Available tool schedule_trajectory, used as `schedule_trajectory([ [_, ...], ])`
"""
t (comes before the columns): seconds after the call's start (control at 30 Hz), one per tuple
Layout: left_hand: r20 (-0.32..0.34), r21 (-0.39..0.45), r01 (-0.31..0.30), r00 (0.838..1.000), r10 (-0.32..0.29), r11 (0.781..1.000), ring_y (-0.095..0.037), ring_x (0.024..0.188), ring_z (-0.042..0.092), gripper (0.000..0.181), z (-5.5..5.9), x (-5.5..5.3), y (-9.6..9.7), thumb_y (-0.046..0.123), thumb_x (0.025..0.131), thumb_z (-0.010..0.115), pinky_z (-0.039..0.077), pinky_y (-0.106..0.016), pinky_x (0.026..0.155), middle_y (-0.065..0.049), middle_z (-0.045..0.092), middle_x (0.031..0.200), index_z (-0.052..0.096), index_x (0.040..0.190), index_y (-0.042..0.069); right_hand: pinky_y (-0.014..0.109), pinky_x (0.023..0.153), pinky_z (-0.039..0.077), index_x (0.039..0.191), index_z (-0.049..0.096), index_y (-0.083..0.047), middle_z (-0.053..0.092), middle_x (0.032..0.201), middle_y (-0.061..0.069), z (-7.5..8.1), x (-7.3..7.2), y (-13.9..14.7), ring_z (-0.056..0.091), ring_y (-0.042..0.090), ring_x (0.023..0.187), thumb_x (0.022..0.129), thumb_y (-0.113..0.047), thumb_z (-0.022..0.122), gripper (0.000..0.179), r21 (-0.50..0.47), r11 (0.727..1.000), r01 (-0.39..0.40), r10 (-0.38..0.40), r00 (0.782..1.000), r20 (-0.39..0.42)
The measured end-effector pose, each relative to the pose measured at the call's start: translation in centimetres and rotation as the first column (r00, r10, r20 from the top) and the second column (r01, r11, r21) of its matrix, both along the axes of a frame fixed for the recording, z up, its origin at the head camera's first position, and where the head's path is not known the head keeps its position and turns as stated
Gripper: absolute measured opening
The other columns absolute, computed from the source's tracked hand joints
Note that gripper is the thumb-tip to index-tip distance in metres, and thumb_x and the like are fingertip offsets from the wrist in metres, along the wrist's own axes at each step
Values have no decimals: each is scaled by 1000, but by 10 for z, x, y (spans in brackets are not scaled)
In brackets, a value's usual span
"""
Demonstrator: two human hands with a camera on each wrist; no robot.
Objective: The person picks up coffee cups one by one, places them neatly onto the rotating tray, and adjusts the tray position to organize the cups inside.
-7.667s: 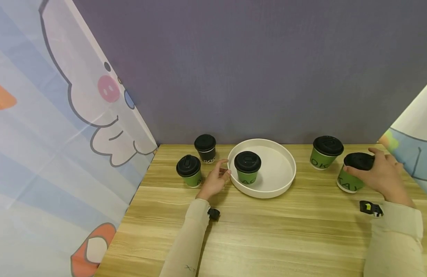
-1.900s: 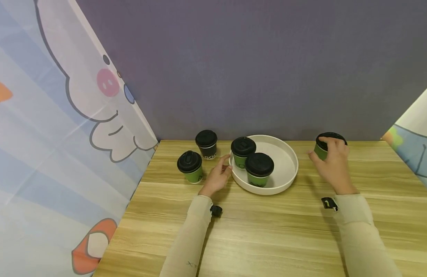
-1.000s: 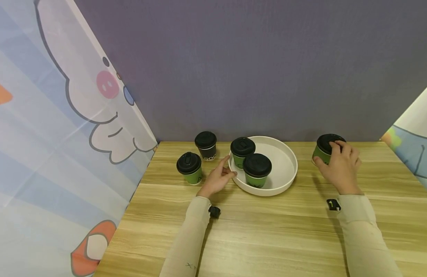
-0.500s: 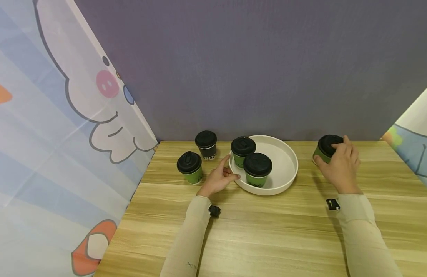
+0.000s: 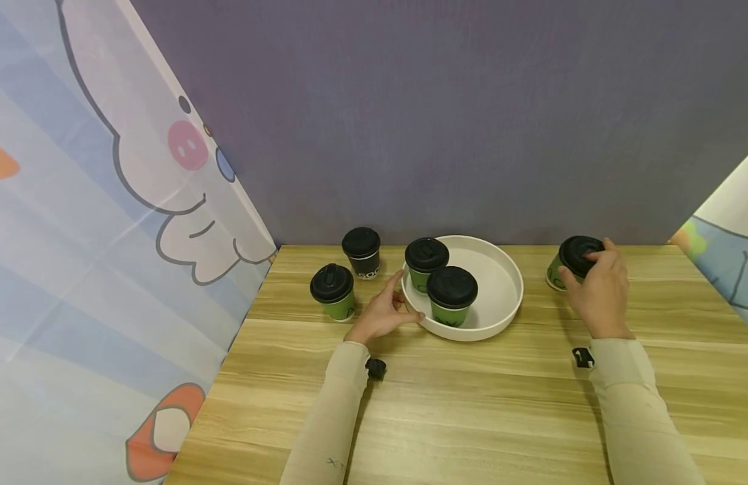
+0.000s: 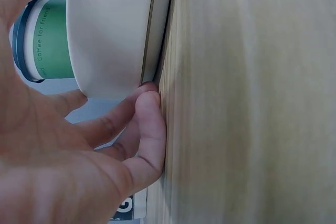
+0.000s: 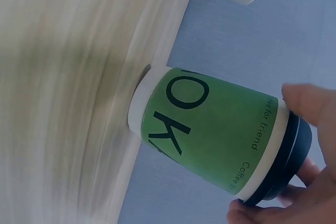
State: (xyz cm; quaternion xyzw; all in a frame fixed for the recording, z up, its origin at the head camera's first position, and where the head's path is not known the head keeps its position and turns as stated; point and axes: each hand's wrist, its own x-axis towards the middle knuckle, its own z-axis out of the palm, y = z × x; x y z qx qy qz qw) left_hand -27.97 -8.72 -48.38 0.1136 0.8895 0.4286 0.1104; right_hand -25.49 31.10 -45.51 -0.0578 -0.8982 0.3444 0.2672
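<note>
Here's a wood-grained yellow-brown table (image 5: pixel 470 411), streaky and lit with a soft sheen, and a plain grey-purple upright panel (image 5: pixel 434 121) rises right behind the round white shallow tray (image 5: pixel 499 283). Left of the tray hangs a pale blue-and-white cartoon-printed sheet (image 5: pixel 64 289). The left hand (image 5: pixel 381 314) touches the tray's left rim, thumb and fingers spread. And right of the tray, the right hand (image 5: pixel 600 294) pinches the black lid (image 7: pixel 286 156) of a green paper cup lettered OK (image 7: pixel 210 127)! Inside the tray stand two green black-lidded paper cups (image 5: pixel 450 317); left of it, a lone green cup (image 5: pixel 340 308) and a black paper cup (image 5: pixel 365 265).
</note>
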Motion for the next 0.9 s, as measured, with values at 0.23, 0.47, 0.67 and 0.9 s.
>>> schedule_trajectory([
  [0.23, -25, 15, 38, 999, -38, 999, -20, 107, 58, 123, 0, -1, 0, 49, 73, 90, 47, -39, 97, 1, 66, 116, 11, 166, 32, 73, 107, 30, 124, 40, 15, 25, 162, 29, 1, 0, 0, 31, 61, 138, 94, -7, 71, 49, -14, 1000, 24, -24, 1000, -3],
  [0.47, -64, 75, 60, 996, -56, 995, -18, 119, 60, 133, -3, 0, 4, 47, 69, 94, 48, -40, 103, -8, 61, 138, 8, 167, 21, 73, 104, 30, 130, 40, 13, 27, 159, 30, 3, 0, 0, 29, 58, 139, 93, -9, 72, 54, -8, 1000, 30, -30, 999, 28],
  [0.67, -75, 46, 46, 996, -43, 998, -18, 118, 58, 133, -4, 0, 5, 49, 69, 94, 48, -39, 102, -10, 57, 141, 8, 167, 21, 74, 101, 31, 139, 38, 11, 30, 152, 35, 4, 1, 0, 29, 60, 135, 90, -8, 76, 65, 11, 1000, 19, -19, 1000, 0],
  [0.9, -53, 51, 41, 998, -38, 998, -19, 121, 58, 133, -3, 1, 4, 50, 70, 93, 46, -41, 105, -10, 58, 139, 6, 167, 23, 73, 104, 30, 141, 38, 8, 31, 150, 34, 11, 3, -5, 28, 57, 136, 88, -7, 78, 68, -9, 1000, 6, -6, 998, -58],
])
